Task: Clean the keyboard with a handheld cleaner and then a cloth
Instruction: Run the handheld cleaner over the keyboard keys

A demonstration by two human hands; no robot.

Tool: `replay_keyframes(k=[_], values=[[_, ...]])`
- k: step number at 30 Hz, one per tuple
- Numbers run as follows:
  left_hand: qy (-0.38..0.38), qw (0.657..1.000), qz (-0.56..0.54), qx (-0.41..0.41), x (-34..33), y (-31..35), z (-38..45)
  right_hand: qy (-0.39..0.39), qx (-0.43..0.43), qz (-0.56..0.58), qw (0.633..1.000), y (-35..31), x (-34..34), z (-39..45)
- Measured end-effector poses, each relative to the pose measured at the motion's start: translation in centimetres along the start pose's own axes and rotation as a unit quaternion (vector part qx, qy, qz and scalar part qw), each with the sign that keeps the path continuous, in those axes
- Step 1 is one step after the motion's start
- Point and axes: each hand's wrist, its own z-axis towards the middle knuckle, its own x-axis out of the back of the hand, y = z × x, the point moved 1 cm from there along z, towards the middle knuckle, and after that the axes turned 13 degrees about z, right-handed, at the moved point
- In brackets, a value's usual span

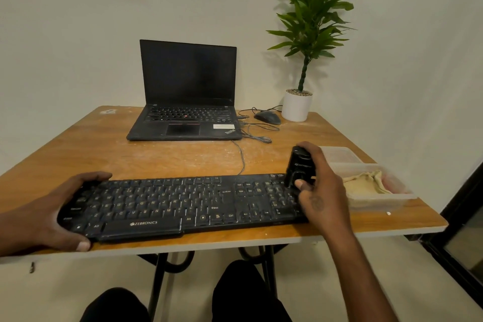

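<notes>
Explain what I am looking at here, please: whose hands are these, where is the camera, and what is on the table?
There is no machine: a person wears a camera on the head, looking forward and down, so you see their own two hands and knees. The left hand grips the left end of a black keyboard lying along the near edge of a wooden table. The right hand holds a small black handheld cleaner upright on the keyboard's right end. Beside it stands a clear plastic box with a beige cloth inside. Further back are an open laptop, a mouse and a potted plant.
</notes>
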Motion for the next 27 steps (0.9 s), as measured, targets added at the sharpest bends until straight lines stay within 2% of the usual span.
replay_keyframes(k=[7, 17, 19, 24, 27], values=[[-0.001, 1.0, 0.018, 0.0, 0.3, 0.2, -0.1, -0.086, 0.028, 0.025, 0.996, -1.2, -2.3, 0.2], [0.008, 1.0, -0.016, -0.013, 0.7, 2.5, -1.2, 0.002, 0.022, -0.051, 0.998, -0.6, -1.0, 1.0], [0.012, 1.0, -0.023, -0.012, 0.7, 2.7, -1.5, -0.008, 0.031, -0.047, 0.998, -0.9, -1.6, 0.9], [0.006, 1.0, -0.021, -0.02, 0.8, 3.2, -1.6, -0.099, 0.068, -0.014, 0.993, -1.9, -4.0, 0.6], [0.017, 0.999, -0.03, -0.022, 1.1, 4.1, -1.9, -0.084, 0.049, -0.01, 0.995, -1.3, -2.9, 1.4]])
